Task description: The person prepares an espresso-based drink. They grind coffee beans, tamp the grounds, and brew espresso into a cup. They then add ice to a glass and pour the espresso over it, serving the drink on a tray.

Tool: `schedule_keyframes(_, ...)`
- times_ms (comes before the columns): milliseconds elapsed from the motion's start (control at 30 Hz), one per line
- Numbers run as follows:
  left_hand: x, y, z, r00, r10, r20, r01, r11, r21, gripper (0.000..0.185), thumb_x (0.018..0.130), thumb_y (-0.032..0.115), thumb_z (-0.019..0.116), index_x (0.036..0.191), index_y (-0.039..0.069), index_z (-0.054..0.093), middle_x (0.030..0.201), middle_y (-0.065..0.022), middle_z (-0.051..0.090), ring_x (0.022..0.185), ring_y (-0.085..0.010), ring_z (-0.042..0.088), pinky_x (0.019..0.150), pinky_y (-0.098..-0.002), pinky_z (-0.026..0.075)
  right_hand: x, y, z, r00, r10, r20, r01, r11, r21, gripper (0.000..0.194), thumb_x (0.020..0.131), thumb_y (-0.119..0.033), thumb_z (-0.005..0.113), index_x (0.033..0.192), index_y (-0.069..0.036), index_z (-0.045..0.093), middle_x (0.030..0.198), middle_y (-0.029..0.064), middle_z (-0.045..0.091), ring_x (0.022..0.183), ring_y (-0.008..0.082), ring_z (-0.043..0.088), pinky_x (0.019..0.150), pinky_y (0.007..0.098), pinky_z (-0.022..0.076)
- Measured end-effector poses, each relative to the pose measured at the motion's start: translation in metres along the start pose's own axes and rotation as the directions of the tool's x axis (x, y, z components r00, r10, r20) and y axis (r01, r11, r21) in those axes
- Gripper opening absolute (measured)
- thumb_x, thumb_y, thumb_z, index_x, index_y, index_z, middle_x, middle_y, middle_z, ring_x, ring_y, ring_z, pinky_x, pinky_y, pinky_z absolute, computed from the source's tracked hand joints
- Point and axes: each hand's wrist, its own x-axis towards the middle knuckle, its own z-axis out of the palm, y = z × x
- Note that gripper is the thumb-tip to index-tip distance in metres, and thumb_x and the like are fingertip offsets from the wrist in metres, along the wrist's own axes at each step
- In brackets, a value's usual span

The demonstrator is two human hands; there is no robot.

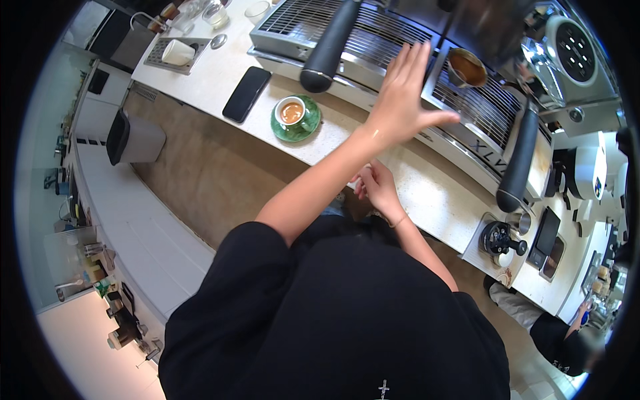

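My left hand [404, 97] is held out over the espresso machine's drip tray [372, 52], back up, fingers extended and thumb apart, with nothing in it. To its right, a cup of brown coffee [467, 69] sits on the tray's grille. My right hand [378, 187], a thin bracelet at the wrist, is held low by the counter's front edge; its fingers are curled, and whether they hold anything is hidden. Left of my hands, a white cup of espresso [290, 111] rests on a green saucer [309, 125]. Black portafilter handles [330, 50] [519, 155] jut out on either side.
A black phone [247, 95] lies left of the saucer. Further left are a spoon [218, 41] and a white cup [178, 52] on a metal drainer. At right stand a black tamping tool [497, 239] and a scale [545, 235]. Another person [555, 340] is at the far right.
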Motion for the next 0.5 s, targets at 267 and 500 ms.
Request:
schedule_keyframes(267,-0.189,-0.112,-0.154,0.475,-0.88,0.023,0.707,0.365,-0.606,0.012,0.097,0.018,0.045,0.096,0.007,0.04,0.067,-0.0034,0.052,0.049,-0.0099,0.053,0.04,-0.0203,0.04,0.085,-0.001,0.067,0.977,-0.212,-0.023,0.188,0.906,-0.379,0.028,0.085,-0.015,0.064,0.108,-0.005,0.051,0.063,0.0064,0.062,0.049,0.0115,0.058,0.046,0.0256,0.0444)
schedule_keyframes(500,-0.179,-0.169,-0.156,0.295,-0.84,0.455,0.885,0.062,-0.461,0.048,0.096,0.013,0.044,0.135,0.009,0.016,0.087,-0.0191,0.062,0.058,-0.022,0.066,0.046,-0.0258,0.053,0.116,0.01,0.093,0.965,-0.224,-0.136,0.109,0.814,-0.571,0.024,0.085,-0.02,0.064,0.1,-0.002,0.06,0.062,0.0109,0.061,0.053,0.0203,0.06,0.052,0.0318,0.0458)
